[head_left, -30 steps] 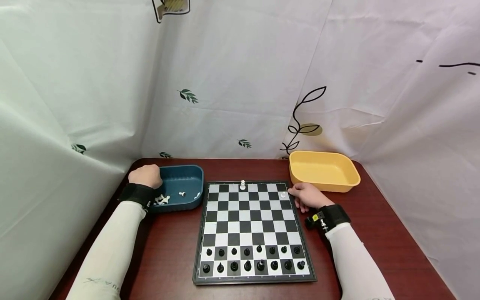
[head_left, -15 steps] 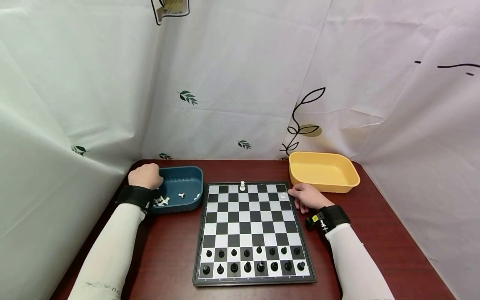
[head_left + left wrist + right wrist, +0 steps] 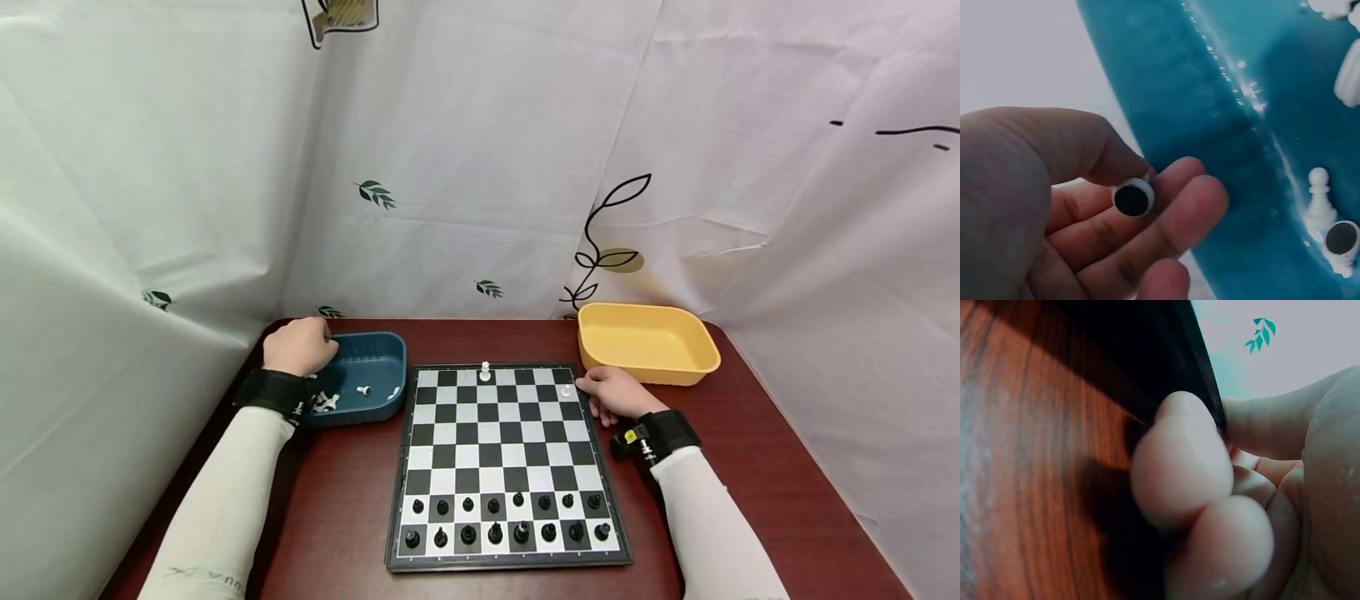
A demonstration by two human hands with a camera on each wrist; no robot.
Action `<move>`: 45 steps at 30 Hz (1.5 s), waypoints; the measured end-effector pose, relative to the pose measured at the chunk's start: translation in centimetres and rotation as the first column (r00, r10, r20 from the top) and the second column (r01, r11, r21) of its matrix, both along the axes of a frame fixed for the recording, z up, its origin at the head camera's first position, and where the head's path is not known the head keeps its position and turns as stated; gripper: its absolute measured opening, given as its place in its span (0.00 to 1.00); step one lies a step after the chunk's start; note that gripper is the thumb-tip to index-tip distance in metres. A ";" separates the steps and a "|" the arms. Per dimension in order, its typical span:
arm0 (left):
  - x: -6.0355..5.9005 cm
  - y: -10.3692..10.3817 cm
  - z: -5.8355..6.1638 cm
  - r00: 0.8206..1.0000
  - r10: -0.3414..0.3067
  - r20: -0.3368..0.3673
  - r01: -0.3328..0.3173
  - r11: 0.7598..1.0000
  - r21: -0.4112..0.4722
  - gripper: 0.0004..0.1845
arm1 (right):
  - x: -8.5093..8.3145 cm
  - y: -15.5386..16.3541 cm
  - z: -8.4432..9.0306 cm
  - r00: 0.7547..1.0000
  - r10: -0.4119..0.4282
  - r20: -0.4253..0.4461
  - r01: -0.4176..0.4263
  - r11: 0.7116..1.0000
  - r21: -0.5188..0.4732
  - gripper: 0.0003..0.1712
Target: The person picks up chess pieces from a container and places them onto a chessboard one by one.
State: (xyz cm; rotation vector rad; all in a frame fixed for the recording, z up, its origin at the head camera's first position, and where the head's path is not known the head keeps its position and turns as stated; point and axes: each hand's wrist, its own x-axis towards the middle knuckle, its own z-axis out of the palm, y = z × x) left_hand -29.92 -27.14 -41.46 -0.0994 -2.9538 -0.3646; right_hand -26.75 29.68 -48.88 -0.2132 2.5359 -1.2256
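Your blue tray [image 3: 378,354] sits on the bench [image 3: 345,500] at the far left corner of the chessboard [image 3: 504,454], and it holds a small scatter of white chess pieces [image 3: 324,401]; the left wrist view shows one white pawn [image 3: 1318,200] standing upright on the tray floor with another piece lying beside it, felt base toward the camera. The yellow tray [image 3: 647,342] stands at the board's far right corner, just beyond your right hand. Your left hand [image 3: 300,346] hovers at the tray's far left rim, wrist raised, and its fingers [image 3: 1175,215] are curled with the thumb pressing a white chess piece [image 3: 1133,197] against them, its round dark base facing the wrist camera. Your right hand [image 3: 617,393] rests at the board's right edge near the far corner, forearm lying along the bench; its fingers [image 3: 1182,459] are curled and pressed together against the dark edge of the board, and a small white piece [image 3: 566,389] stands just beside the fingertips; whether they touch it cannot be told. One white piece [image 3: 485,371] stands alone on the far row, and two rows of black pieces [image 3: 506,517] fill the near end.
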 end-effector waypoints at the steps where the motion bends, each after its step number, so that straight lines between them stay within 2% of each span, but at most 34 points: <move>1: 0.0 0.2 0.1 1.000 -0.004 -0.010 0.004 1.000 0.001 0.14 | 0.0 0.1 0.0 1.000 -0.003 0.004 0.003 1.000 0.000 0.19; 3: 0.0 0.6 0.4 0.999 -0.013 -0.034 0.013 1.000 0.002 0.09 | -0.1 0.1 0.0 1.000 -0.007 0.012 0.007 1.000 -0.001 0.19; 8: 0.3 1.8 1.3 0.995 -0.062 -0.074 0.063 0.998 0.000 0.14 | -0.1 0.1 0.0 1.000 -0.004 0.016 0.004 1.000 -0.005 0.19; 11: 0.5 2.6 1.8 0.992 -0.095 -0.085 0.095 0.995 -0.005 0.13 | -0.1 0.1 0.0 1.000 0.000 0.007 0.000 1.000 -0.006 0.19; 22: 1.0 6.5 2.4 0.966 -0.186 -0.178 0.187 0.982 -0.013 0.08 | -0.2 0.1 -0.1 1.000 0.005 -0.005 -0.005 1.000 0.000 0.20; 28: 1.4 9.4 2.5 0.953 -0.221 -0.205 0.224 0.975 -0.009 0.12 | 0.0 0.1 -0.2 1.000 0.005 -0.008 -0.005 1.000 0.006 0.20; 34: 2.0 12.1 2.5 0.934 -0.262 -0.243 0.265 0.964 -0.019 0.09 | 0.0 0.2 -0.1 1.000 -0.001 -0.008 0.001 1.000 0.003 0.20; 45: 2.3 15.3 1.9 0.897 -0.369 -0.244 0.388 0.921 0.035 0.05 | 0.0 0.0 0.1 1.000 0.005 0.002 -0.005 1.000 -0.003 0.21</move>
